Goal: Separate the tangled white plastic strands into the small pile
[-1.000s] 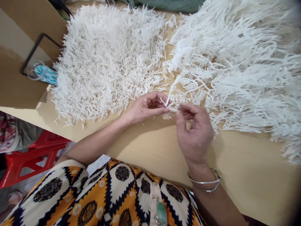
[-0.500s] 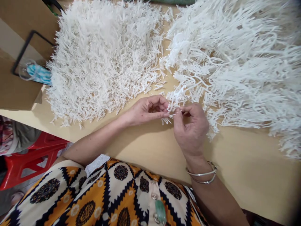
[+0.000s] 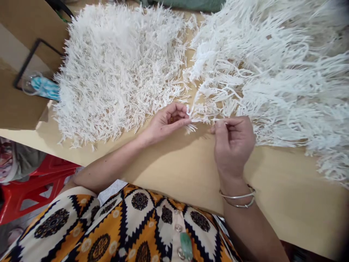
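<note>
My left hand (image 3: 171, 122) pinches the end of a white branched plastic strand (image 3: 203, 117) between thumb and fingertips. To its right, my right hand (image 3: 235, 140) is closed with thumb and index finger pinched at the strand's lower side; what exactly sits in that pinch is too small to make out. Above my right hand spreads a loose heap of long white branching strands (image 3: 275, 83), which the held strand still touches. Beyond my left hand lies a wide pile of short white sprigs (image 3: 122, 76).
A cardboard box (image 3: 16, 102) stands at the left with a black wire frame (image 3: 25, 60) and a clear cup (image 3: 29, 83) beside a blue-white packet (image 3: 47, 87). A red stool (image 3: 40, 178) is below the table's left edge. Dark green cloth (image 3: 191, 4) lies at the back.
My right hand has moved right, away from my left hand, so the gap between them is wider. My left hand has shifted slightly up and left, keeping its pinch.
</note>
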`<state>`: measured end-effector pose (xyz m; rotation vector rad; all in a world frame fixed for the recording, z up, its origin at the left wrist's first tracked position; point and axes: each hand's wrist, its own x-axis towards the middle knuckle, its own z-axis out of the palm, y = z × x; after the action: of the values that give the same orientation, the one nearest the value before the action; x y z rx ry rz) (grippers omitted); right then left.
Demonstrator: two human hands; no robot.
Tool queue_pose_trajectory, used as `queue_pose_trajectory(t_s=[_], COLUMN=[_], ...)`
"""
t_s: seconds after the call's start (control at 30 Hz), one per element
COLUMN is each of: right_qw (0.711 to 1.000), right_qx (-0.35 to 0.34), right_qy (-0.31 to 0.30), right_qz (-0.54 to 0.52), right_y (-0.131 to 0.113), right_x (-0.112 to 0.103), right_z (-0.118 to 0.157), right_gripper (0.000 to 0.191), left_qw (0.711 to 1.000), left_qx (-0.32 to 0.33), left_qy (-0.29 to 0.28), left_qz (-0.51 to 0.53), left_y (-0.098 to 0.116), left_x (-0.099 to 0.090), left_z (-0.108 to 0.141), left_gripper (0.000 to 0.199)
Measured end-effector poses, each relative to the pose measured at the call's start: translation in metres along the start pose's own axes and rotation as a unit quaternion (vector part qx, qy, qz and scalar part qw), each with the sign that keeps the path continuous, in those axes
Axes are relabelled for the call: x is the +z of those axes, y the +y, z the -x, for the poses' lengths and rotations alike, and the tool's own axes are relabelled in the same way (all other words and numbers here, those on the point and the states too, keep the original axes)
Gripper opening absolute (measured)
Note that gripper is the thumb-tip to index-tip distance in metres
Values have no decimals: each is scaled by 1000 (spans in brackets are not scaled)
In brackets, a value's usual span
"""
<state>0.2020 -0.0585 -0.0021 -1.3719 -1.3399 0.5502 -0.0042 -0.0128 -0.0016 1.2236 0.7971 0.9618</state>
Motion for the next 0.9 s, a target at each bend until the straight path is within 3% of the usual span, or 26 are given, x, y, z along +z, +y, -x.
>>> queue_pose_trajectory(t_s=[0.07,0.13,0.2,0.27,0.37,0.43,0.53,0.73,0.83,0.9], right_qw=[998,987,974,978,993,995,992,993,995,993], right_qx=[-31,-83,-132,-139,-75,-27,12,22,-17,-49], right_qy=[-53,-137,-183,-150,-80,-97,-127,-112,-98,-68], right_qz=[-18,-4,29,53,45,28,12,-5,32,86], right_y=[-9,-16,-20,-20,-18,-16,-13,-16,-13,-7], right_x=[-2,-2,-1,2,5,5,5,7,9,8], right_z=[4,6,8,8,9,10,11,14,13,8], right_gripper=[15,8,2,3,17,20,7,7,7,9], left_qw=[999,999,1000,1000,1000,1000,1000,997,997,995], left_qx=[14,14,5,-3,-9,-10,0,13,11,-2], left_qy=[31,31,23,15,-1,-11,-15,-39,-57,-101], left_qz=[-2,-2,-4,-6,-8,-11,-22,-59,-44,-9], left_y=[-3,-4,-4,-2,1,2,2,0,2,4], left_x=[-3,-4,-3,-2,-1,0,1,3,3,4], left_z=[-1,-1,-1,0,2,3,4,4,5,6], left_gripper=[37,37,36,35,34,34,40,43,41,40])
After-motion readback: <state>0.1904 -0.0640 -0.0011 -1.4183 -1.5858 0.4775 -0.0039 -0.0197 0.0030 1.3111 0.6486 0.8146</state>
